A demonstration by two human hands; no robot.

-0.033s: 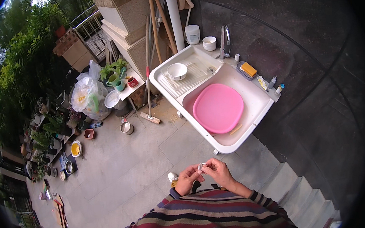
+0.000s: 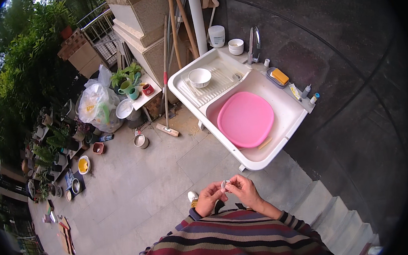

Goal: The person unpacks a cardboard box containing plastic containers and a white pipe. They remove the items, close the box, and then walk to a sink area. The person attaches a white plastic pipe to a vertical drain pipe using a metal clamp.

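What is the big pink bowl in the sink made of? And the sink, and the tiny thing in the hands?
The pink basin looks like plastic: even bright colour, soft sheen. The white sink seems glossy plastic or ceramic; its moulded ridges hint at plastic. The small white thing between left hand and right hand is too small to tell.

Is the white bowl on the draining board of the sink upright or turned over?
Upright. The white bowl shows its open mouth and inner hollow, resting on the ribbed draining board beside the pink basin.

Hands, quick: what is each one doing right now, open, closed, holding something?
Left hand: fingers pinched on a small whitish object held between both hands.
Right hand: fingers closed on the same object; what it is cannot be told.
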